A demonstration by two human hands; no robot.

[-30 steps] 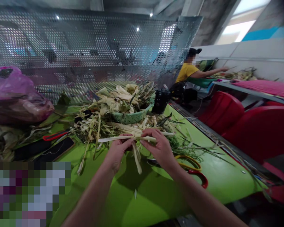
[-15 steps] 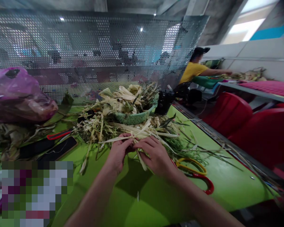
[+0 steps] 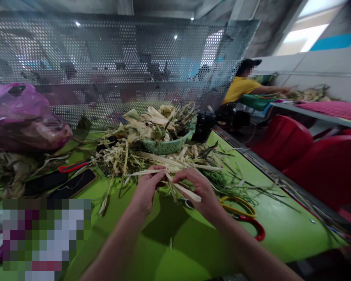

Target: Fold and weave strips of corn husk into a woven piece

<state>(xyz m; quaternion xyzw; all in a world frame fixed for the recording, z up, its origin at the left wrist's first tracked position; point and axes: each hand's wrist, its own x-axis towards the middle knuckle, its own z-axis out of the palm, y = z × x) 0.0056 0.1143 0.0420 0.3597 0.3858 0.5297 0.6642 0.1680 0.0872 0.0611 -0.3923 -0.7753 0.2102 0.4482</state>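
Observation:
My left hand [image 3: 146, 190] and my right hand [image 3: 199, 190] meet over the green table [image 3: 193, 249], both pinched on pale dried leaf strips [image 3: 179, 188]. One strip runs left from my left fingers; another slants down and right under my right fingers. Behind my hands lies a heap of dried husks and leaves [image 3: 152, 156]. A green basket [image 3: 163, 146] piled with husks stands further back.
Scissors with yellow and red handles [image 3: 245, 218] lie right of my right hand. Red-handled scissors [image 3: 71, 167] and two dark phones [image 3: 71, 183] lie at left, beside a purple plastic bag [image 3: 23, 117]. A perforated metal screen [image 3: 119, 58] backs the table. A person in yellow [image 3: 240, 88] works at another table; red chairs [image 3: 310, 156] stand right.
My hands have stayed together over the strips. The strip that hung down between them now slants right under my right hand, which has lifted slightly. The view has shifted a little.

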